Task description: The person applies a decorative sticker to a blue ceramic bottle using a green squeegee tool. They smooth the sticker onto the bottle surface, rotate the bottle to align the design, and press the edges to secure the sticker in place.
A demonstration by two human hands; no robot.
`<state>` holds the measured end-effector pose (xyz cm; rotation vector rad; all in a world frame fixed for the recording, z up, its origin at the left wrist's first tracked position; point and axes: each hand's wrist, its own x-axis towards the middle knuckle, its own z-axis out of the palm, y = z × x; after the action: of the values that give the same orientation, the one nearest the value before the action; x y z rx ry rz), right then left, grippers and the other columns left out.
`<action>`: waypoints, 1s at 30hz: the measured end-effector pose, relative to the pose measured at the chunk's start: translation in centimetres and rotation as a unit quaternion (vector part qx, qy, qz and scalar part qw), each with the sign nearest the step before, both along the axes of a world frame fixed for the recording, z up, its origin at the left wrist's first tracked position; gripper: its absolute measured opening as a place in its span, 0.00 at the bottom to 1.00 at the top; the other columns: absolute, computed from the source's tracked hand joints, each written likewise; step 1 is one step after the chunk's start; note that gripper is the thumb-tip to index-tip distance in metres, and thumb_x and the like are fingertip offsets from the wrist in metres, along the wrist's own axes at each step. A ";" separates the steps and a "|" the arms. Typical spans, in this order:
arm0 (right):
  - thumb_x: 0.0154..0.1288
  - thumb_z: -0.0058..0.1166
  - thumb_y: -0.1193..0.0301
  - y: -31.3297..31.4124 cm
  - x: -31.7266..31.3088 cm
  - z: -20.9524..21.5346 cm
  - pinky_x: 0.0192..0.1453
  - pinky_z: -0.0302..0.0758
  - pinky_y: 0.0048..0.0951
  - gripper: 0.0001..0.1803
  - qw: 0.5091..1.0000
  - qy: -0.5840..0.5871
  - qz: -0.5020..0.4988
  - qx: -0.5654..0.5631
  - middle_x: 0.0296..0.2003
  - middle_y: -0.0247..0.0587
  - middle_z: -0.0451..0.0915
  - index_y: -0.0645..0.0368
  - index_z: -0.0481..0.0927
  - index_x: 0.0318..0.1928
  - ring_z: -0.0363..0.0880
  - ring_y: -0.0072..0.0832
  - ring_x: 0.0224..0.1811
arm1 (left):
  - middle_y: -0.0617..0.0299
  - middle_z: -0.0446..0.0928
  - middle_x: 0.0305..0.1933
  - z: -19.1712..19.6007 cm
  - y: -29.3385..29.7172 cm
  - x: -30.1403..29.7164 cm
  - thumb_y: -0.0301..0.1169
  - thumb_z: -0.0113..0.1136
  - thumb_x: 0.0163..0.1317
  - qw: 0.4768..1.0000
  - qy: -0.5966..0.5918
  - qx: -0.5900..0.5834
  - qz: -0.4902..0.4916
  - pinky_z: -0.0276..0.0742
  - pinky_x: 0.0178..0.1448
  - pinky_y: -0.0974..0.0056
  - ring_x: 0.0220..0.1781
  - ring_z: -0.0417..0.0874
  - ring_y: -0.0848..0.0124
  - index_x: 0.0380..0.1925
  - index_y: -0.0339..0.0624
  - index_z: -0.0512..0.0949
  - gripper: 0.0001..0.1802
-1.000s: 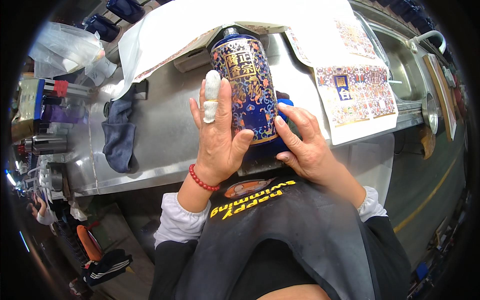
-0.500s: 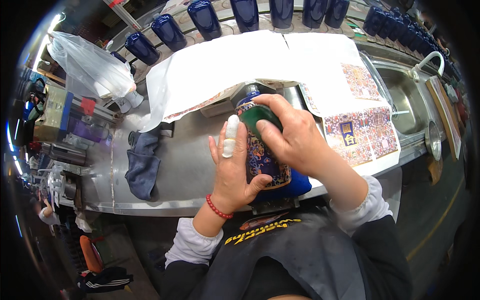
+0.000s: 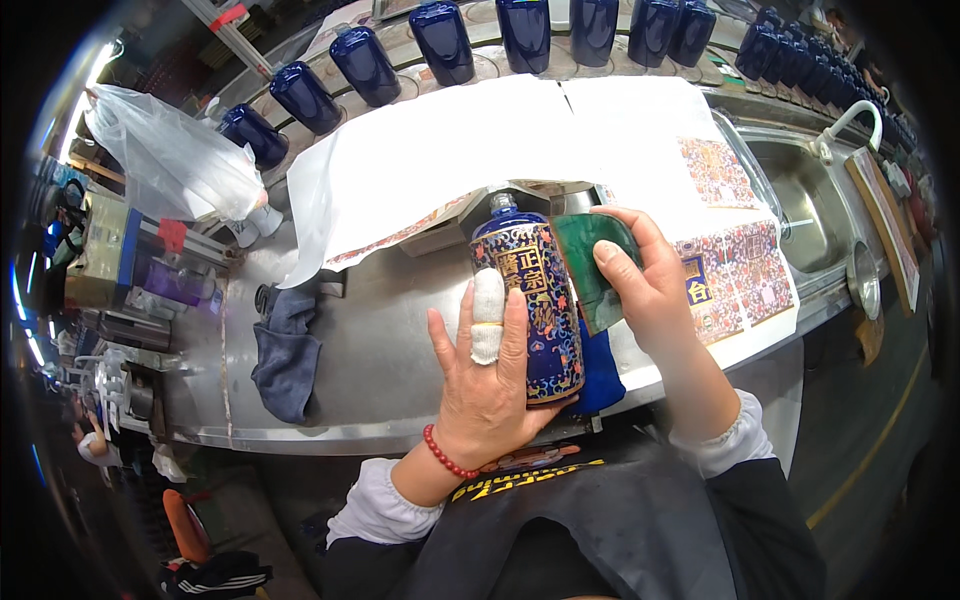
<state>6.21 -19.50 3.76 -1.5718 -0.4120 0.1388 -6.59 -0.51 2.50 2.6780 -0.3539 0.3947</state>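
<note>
A dark blue bottle (image 3: 555, 345) with a colourful floral decal around it lies slanted over the near counter edge, its narrow neck pointing away from me. My left hand (image 3: 482, 385) steadies its lower left side, fingers stretched along the front and thumb by the base. One of these fingers wears a white wrap. Between thumb and fingers, my right hand (image 3: 650, 280) grips a flat green scraper (image 3: 590, 265), held just right of the bottle and partly over its edge. Blue cloth (image 3: 602, 370) shows beside and beneath the bottle.
White paper (image 3: 430, 160) covers the far counter. Floral decal sheets (image 3: 745, 270) lie at right, before a steel sink (image 3: 800, 195). A grey-blue rag (image 3: 285, 355) lies at left. Several plain blue bottles (image 3: 440, 45) stand along the back beside a plastic bag (image 3: 165, 150).
My right hand has drawn the scraper off the bottle's upper front to its right side, uncovering the decal. The bottle has turned, and my left hand has slid lower on it.
</note>
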 end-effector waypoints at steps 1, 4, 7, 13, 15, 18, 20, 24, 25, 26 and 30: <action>0.74 0.51 0.76 -0.3 -0.2 -0.2 0.51 0.79 0.26 0.17 0.999 -0.030 -0.019 0.000 0.46 0.42 0.84 0.65 0.76 0.60 0.81 0.23 0.46 | 0.31 0.57 0.77 -0.4 -0.1 0.0 0.61 0.78 0.46 1.000 -0.009 0.003 -0.003 0.23 0.79 0.28 0.82 0.52 0.37 0.78 0.24 0.45 0.75; 0.74 0.46 0.81 -0.4 -0.2 -0.5 0.59 0.78 0.27 0.22 0.997 -0.055 -0.023 -0.054 0.59 0.45 0.80 0.64 0.72 0.67 0.80 0.22 0.53 | 0.31 0.58 0.77 -1.5 0.5 0.0 0.61 0.77 0.48 0.999 -0.010 -0.040 -0.027 0.22 0.80 0.29 0.83 0.52 0.39 0.78 0.22 0.42 0.75; 0.64 0.49 0.89 1.0 0.7 -0.2 0.69 0.74 0.40 0.31 0.935 -0.303 0.021 -0.183 0.68 0.52 0.73 0.57 0.77 0.67 0.75 0.41 0.66 | 0.34 0.53 0.81 -2.0 1.9 0.4 0.71 0.59 0.59 0.990 -0.030 -0.124 -0.060 0.25 0.80 0.30 0.85 0.47 0.41 0.79 0.26 0.40 0.69; 0.52 0.69 0.76 3.6 1.7 1.4 0.69 0.73 0.45 0.32 0.834 -0.444 0.034 -0.326 0.63 0.51 0.74 0.49 0.83 0.61 0.71 0.51 0.68 | 0.36 0.52 0.82 -2.8 4.3 4.3 0.78 0.39 0.65 0.972 0.005 -0.234 -0.007 0.29 0.82 0.35 0.84 0.50 0.45 0.79 0.29 0.48 0.64; 0.54 0.65 0.76 3.6 1.7 1.5 0.64 0.73 0.45 0.30 0.836 -0.440 0.032 -0.325 0.62 0.50 0.74 0.51 0.82 0.61 0.71 0.50 0.67 | 0.36 0.52 0.81 -3.3 4.0 4.6 0.76 0.43 0.65 0.974 -0.007 -0.227 -0.021 0.30 0.81 0.33 0.84 0.50 0.43 0.79 0.28 0.49 0.63; 0.54 0.62 0.79 3.4 1.7 1.2 0.64 0.73 0.46 0.29 0.847 -0.428 0.022 -0.314 0.60 0.50 0.75 0.54 0.81 0.60 0.71 0.50 0.65 | 0.36 0.54 0.80 -3.9 3.9 4.6 0.76 0.43 0.65 0.970 -0.007 -0.244 -0.013 0.30 0.80 0.32 0.83 0.52 0.43 0.78 0.27 0.49 0.63; 0.54 0.61 0.81 3.1 1.8 0.7 0.66 0.73 0.47 0.30 0.852 -0.420 0.013 -0.311 0.59 0.51 0.75 0.55 0.81 0.61 0.72 0.51 0.64 | 0.35 0.55 0.79 -4.0 3.9 4.6 0.76 0.43 0.65 0.970 0.000 -0.242 -0.009 0.30 0.80 0.31 0.82 0.53 0.43 0.78 0.26 0.49 0.64; 0.54 0.56 0.86 2.1 1.8 0.0 0.67 0.73 0.47 0.32 0.859 -0.402 -0.008 -0.315 0.58 0.53 0.76 0.58 0.79 0.62 0.73 0.53 0.62 | 0.33 0.54 0.79 -2.6 3.9 4.7 0.77 0.47 0.62 0.976 0.002 -0.216 0.003 0.29 0.80 0.29 0.82 0.53 0.41 0.78 0.26 0.48 0.66; 0.54 0.54 0.87 1.8 1.7 -0.1 0.67 0.73 0.47 0.32 0.860 -0.397 -0.015 -0.321 0.58 0.54 0.76 0.59 0.79 0.63 0.73 0.53 0.61 | 0.32 0.53 0.79 -1.9 3.7 4.5 0.77 0.49 0.61 0.978 0.012 -0.207 0.003 0.29 0.79 0.29 0.82 0.53 0.40 0.78 0.26 0.48 0.67; 0.54 0.53 0.87 1.5 1.7 -0.2 0.67 0.73 0.47 0.33 0.860 -0.392 -0.027 -0.324 0.57 0.55 0.76 0.60 0.78 0.63 0.74 0.53 0.61 | 0.31 0.53 0.79 -1.2 3.4 4.1 0.77 0.52 0.59 0.987 -0.010 -0.163 -0.003 0.29 0.79 0.28 0.82 0.52 0.38 0.78 0.26 0.49 0.68; 0.54 0.49 0.90 0.3 1.1 -0.9 0.67 0.72 0.47 0.33 0.898 -0.355 -0.002 -0.259 0.58 0.56 0.76 0.63 0.77 0.64 0.74 0.54 0.60 | 0.30 0.52 0.79 0.9 1.0 0.8 0.65 0.74 0.47 0.999 0.021 -0.033 -0.034 0.30 0.78 0.25 0.82 0.47 0.34 0.79 0.31 0.50 0.71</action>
<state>7.32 -19.16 2.81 -2.1324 -1.0032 -0.3784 -5.80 0.45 3.36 2.5974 -0.4119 0.3239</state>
